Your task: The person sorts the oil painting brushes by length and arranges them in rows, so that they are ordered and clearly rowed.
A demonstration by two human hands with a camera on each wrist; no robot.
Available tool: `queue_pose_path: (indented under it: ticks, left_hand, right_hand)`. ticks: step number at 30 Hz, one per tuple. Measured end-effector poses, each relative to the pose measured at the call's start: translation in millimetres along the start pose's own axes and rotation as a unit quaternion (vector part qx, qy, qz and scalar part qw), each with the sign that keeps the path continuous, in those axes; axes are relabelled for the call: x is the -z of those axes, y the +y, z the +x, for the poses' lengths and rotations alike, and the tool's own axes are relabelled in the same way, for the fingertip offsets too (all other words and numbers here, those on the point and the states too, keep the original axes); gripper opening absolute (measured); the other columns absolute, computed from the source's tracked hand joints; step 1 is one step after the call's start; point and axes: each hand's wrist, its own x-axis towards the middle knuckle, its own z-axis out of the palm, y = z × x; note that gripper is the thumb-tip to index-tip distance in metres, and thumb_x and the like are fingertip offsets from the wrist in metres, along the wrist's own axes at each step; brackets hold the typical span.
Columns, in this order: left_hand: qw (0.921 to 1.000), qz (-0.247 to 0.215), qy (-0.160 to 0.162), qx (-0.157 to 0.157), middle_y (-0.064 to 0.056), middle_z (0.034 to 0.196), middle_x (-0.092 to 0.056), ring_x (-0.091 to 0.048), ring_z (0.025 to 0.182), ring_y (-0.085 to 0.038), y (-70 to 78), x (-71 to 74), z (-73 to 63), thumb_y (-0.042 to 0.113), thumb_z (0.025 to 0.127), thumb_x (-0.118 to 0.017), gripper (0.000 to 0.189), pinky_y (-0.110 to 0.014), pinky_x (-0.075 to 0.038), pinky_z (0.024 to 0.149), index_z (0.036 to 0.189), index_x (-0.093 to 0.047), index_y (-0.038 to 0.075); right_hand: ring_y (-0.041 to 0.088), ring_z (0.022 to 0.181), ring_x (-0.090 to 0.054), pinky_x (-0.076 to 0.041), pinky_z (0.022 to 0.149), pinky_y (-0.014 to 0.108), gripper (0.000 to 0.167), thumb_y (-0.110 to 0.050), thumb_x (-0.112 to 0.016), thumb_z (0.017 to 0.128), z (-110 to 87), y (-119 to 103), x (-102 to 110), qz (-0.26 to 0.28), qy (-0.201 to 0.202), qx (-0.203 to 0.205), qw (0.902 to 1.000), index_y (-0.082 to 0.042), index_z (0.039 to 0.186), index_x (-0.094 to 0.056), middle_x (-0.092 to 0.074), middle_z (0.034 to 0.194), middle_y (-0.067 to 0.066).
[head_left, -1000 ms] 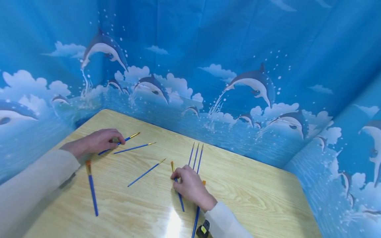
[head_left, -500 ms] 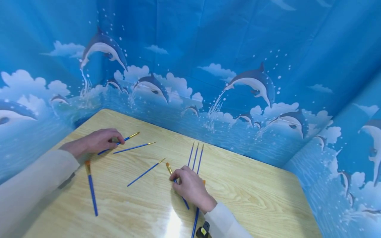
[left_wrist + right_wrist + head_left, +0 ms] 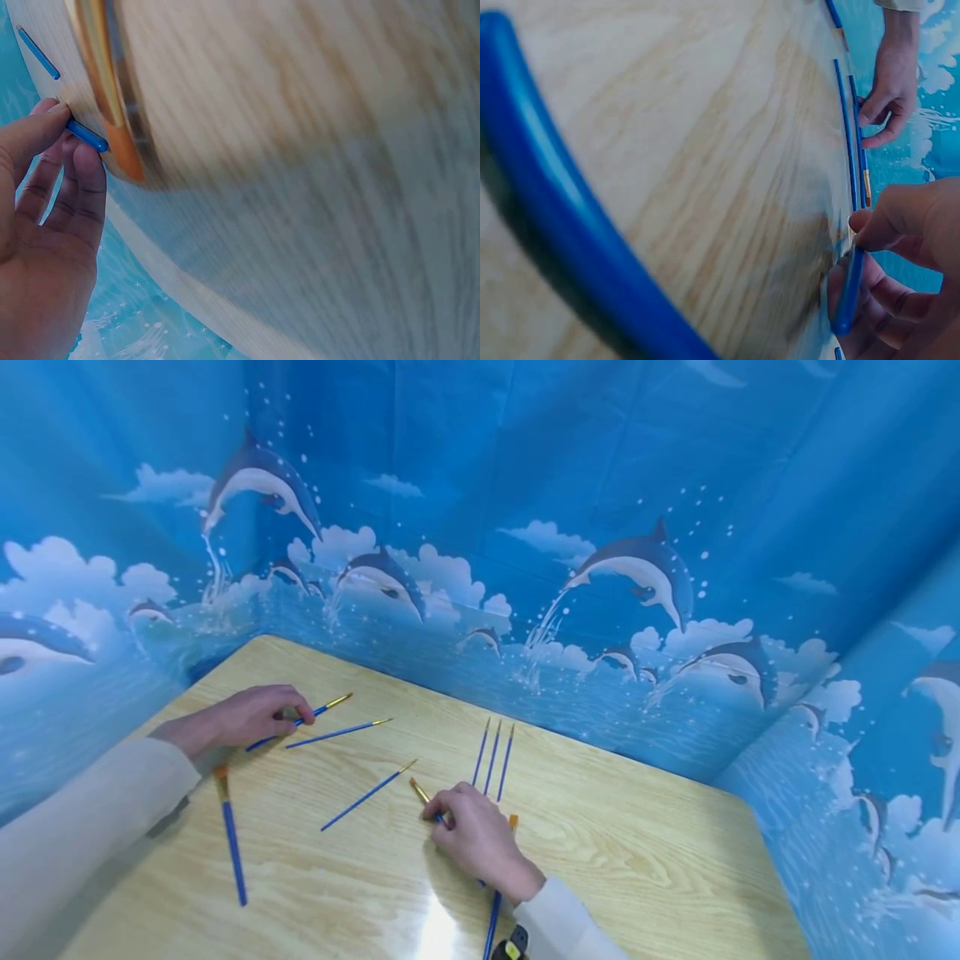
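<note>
My right hand [image 3: 480, 835] pinches a blue-handled paintbrush [image 3: 422, 790] between thumb and fingers, its brown bristles pointing up and left. In the right wrist view, the handle end of that brush [image 3: 847, 300] sticks out below the thumb. At the far left, my left hand [image 3: 258, 714] pinches another paintbrush [image 3: 333, 702] with a gold ferrule. The left wrist view shows this brush's blue handle end [image 3: 88, 135] between thumb and fingertips. A thin paintbrush [image 3: 337, 732] lies just beside it on the table [image 3: 637, 860].
Three thin brushes [image 3: 491, 762] lie side by side beyond my right hand. A wide brush [image 3: 492, 918] is partly under my right wrist, near a dark object [image 3: 512, 946]. Another wide brush [image 3: 233, 843] lies front left, and a thin one [image 3: 367, 796] mid-table. A dolphin-print curtain [image 3: 450, 527] surrounds the table.
The brush in my right hand has turned, its bristles swinging left and its handle end right beneath the hand. My left hand has stayed in place with its brush.
</note>
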Motion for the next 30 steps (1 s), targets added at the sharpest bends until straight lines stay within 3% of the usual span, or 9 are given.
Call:
queue_pose_path:
  ticks: [4, 8, 11, 15, 18, 20, 24, 30]
  left_hand:
    - [1.0000, -0.002, 0.001, -0.003, -0.011, 0.126, -0.071, -0.068, 0.117, -0.034, 0.7, 0.3, -0.6, 0.006, 0.103, -0.071, 0.018, -0.058, -0.057, 0.099, 0.119, -0.077, 0.012]
    - [1.0000, -0.003, 0.000, 0.004, -0.012, 0.126, -0.071, -0.068, 0.117, -0.035, 2.3, 0.4, -0.4, 0.005, 0.103, -0.071, 0.018, -0.059, -0.057, 0.100, 0.119, -0.077, 0.012]
    - [1.0000, -0.003, -0.001, 0.008, -0.012, 0.126, -0.071, -0.068, 0.117, -0.035, 2.4, 0.0, 0.1, 0.005, 0.103, -0.071, 0.018, -0.059, -0.057, 0.099, 0.119, -0.077, 0.011]
    - [0.9999, -0.002, -0.002, 0.010, -0.012, 0.125, -0.071, -0.068, 0.114, -0.032, 0.6, -1.1, 0.4, 0.004, 0.103, -0.071, 0.018, -0.055, -0.058, 0.096, 0.119, -0.077, 0.011]
    - [0.9999, 0.000, -0.004, 0.012, -0.013, 0.125, -0.070, -0.068, 0.113, -0.031, 0.3, -1.1, 0.8, 0.004, 0.102, -0.071, 0.018, -0.055, -0.059, 0.095, 0.119, -0.077, 0.010]
    - [0.9999, -0.001, -0.006, 0.014, -0.013, 0.125, -0.070, -0.068, 0.114, -0.032, 0.7, -0.9, 0.9, 0.004, 0.102, -0.071, 0.018, -0.056, -0.058, 0.096, 0.119, -0.077, 0.010]
    - [0.9998, -0.001, -0.008, 0.015, -0.014, 0.125, -0.070, -0.068, 0.116, -0.035, 1.8, -0.4, 1.0, 0.005, 0.103, -0.071, 0.018, -0.058, -0.057, 0.098, 0.119, -0.077, 0.010]
    - [0.9999, 0.003, -0.005, 0.012, -0.013, 0.124, -0.071, -0.068, 0.115, -0.035, 0.5, -0.9, 1.6, 0.005, 0.103, -0.071, 0.018, -0.058, -0.057, 0.097, 0.118, -0.077, 0.011]
  right_hand:
    - [0.006, 0.077, -0.054, -0.047, 0.065, 0.022, 0.032, 0.001, -0.068, 0.094, -1.3, 3, 7, 0.075, -0.010, 0.004, 0.9971, -0.014, 0.116, -0.083, -0.068, 0.108, 0.001]
    - [0.011, 0.091, -0.064, -0.053, 0.070, 0.024, 0.034, -0.001, -0.061, 0.102, -6.0, 6, 16, 0.173, -0.023, -0.014, 0.9846, -0.016, 0.126, -0.081, -0.069, 0.125, 0.007]
    - [0.015, 0.101, -0.068, -0.057, 0.076, 0.026, 0.031, -0.009, -0.061, 0.109, -11.3, 8, 21, 0.252, -0.028, -0.046, 0.9661, -0.018, 0.134, -0.076, -0.066, 0.138, 0.008]
    - [0.018, 0.099, -0.071, -0.062, 0.088, 0.030, 0.034, -0.011, -0.063, 0.110, -17.9, 12, 22, 0.365, -0.027, -0.079, 0.9274, -0.011, 0.143, -0.070, -0.063, 0.147, 0.016]
    - [0.019, 0.099, -0.073, -0.062, 0.095, 0.031, 0.038, -0.009, -0.064, 0.108, -22.0, 14, 23, 0.418, -0.033, -0.098, 0.9024, -0.005, 0.146, -0.066, -0.065, 0.148, 0.017]
    - [0.020, 0.101, -0.072, -0.061, 0.096, 0.031, 0.040, -0.009, -0.064, 0.107, -25.1, 16, 23, 0.434, -0.039, -0.107, 0.8938, -0.005, 0.147, -0.065, -0.067, 0.145, 0.017]
    - [0.020, 0.105, -0.071, -0.061, 0.092, 0.029, 0.038, -0.008, -0.064, 0.107, -32.2, 19, 24, 0.434, -0.037, -0.111, 0.8932, -0.003, 0.145, -0.065, -0.070, 0.139, 0.018]
    - [0.016, 0.094, -0.070, -0.063, 0.084, 0.027, 0.033, -0.008, -0.069, 0.105, -42.5, 22, 22, 0.396, -0.021, -0.095, 0.9132, 0.000, 0.137, -0.067, -0.066, 0.131, 0.018]
